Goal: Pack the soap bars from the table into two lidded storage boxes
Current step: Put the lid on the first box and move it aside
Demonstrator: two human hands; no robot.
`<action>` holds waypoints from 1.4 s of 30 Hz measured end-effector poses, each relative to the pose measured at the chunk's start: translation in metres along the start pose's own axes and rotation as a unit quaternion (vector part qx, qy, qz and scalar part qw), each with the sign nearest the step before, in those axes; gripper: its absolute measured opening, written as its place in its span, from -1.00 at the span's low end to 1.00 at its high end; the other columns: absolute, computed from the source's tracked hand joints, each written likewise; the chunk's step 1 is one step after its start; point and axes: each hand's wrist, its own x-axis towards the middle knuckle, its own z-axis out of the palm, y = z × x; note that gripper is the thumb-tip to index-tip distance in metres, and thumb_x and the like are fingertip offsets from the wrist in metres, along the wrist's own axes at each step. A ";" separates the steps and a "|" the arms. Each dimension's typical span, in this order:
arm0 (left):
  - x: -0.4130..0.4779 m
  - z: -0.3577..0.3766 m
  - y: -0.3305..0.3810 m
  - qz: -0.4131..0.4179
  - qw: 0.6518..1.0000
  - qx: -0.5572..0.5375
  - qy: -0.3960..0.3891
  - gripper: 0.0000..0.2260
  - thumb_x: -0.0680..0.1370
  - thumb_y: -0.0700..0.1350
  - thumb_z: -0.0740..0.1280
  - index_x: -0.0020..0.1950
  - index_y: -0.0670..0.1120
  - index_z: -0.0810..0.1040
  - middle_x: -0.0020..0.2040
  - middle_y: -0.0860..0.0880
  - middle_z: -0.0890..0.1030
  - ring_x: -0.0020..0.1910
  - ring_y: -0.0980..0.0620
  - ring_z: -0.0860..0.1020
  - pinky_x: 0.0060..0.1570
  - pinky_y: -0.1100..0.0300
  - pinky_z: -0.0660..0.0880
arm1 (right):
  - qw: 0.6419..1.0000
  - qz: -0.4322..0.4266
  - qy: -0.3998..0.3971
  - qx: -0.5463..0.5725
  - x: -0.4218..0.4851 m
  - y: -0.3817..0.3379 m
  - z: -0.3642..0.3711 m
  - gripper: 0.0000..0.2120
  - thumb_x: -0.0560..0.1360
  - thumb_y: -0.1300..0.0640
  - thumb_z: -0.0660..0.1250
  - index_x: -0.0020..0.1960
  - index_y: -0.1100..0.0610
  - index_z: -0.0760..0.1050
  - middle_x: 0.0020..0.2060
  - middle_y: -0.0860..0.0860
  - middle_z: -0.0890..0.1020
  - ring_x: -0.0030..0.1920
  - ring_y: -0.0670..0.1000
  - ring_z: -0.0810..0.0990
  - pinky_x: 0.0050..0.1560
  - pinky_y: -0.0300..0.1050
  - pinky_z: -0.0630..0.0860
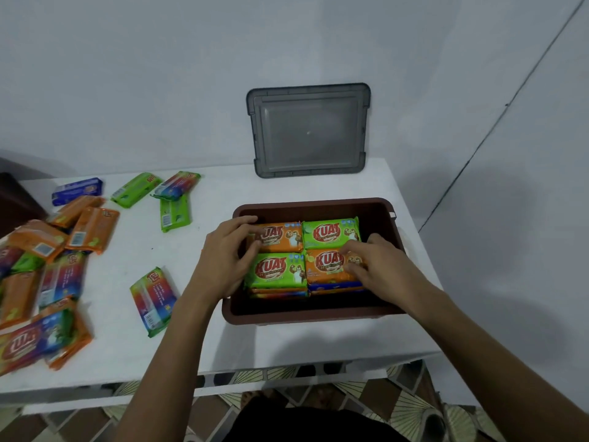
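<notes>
Table point(191, 314) carries the brown box point(318, 317), which we see open, its long axis running left to right. Behind the box the grey lid point(307, 132) leans upright on the wall. Left of the box, loose soap bars point(92, 229) lie scattered. Inside the box four packed bars point(331, 232) lie flat, labels up, long axes left to right. Our left hand point(223, 256) rests relaxed fingers on the two left bars; our right hand point(379, 266) rests on the near-right orange bar point(322, 266), gripping nothing.
</notes>
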 end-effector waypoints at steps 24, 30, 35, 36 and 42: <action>0.225 0.024 -0.050 -0.243 0.968 -0.051 -0.040 -0.50 0.65 0.03 0.18 0.55 -0.09 0.18 0.45 -0.16 0.40 0.38 -0.17 0.42 0.33 -0.07 0.36 | 0.934 0.105 0.116 0.320 0.237 0.047 -0.082 -0.32 0.58 -0.24 0.15 0.58 -0.04 -0.05 0.54 0.05 0.19 0.49 0.14 0.24 0.45 0.08 0.24; 0.253 0.035 -0.053 -0.302 0.946 -0.096 -0.069 -0.47 0.66 0.13 0.01 0.58 -0.07 0.09 0.46 -0.18 0.37 0.41 -0.24 0.35 0.35 -0.09 0.30 | 0.857 0.148 0.083 0.487 0.276 0.062 -0.074 -0.28 0.55 -0.31 0.12 0.57 -0.14 -0.13 0.56 -0.04 0.11 0.51 0.12 0.21 0.44 0.25 0.23; 0.242 0.032 -0.038 -0.289 0.937 -0.194 -0.040 -0.45 0.65 0.20 -0.02 0.57 -0.06 0.15 0.52 -0.12 0.31 0.47 -0.18 0.30 0.42 -0.05 0.25 | 0.825 0.144 0.100 0.537 0.262 0.056 -0.077 -0.42 0.56 -0.30 0.10 0.50 -0.12 0.10 0.46 -0.05 0.30 0.42 0.07 0.33 0.28 0.05 0.36; 0.237 0.030 -0.037 -0.285 0.935 -0.209 -0.032 -0.41 0.63 0.26 -0.03 0.57 -0.04 0.16 0.52 -0.10 0.30 0.48 -0.17 0.29 0.45 -0.09 0.24 | 0.817 0.139 0.102 0.550 0.255 0.055 -0.079 -0.48 0.57 -0.30 0.08 0.47 -0.13 0.14 0.43 -0.07 0.32 0.41 0.05 0.34 0.26 0.03 0.34; 0.186 0.003 -0.011 -0.274 0.869 -0.406 0.075 -0.49 0.67 0.19 -0.10 0.43 -0.03 0.39 0.28 -0.06 0.53 0.23 -0.05 0.56 0.24 0.07 0.47 | 0.729 0.112 0.095 0.669 0.191 0.059 -0.092 -0.46 0.58 -0.33 -0.03 0.33 -0.02 0.42 0.27 0.12 0.54 0.30 0.09 0.47 0.42 0.09 0.21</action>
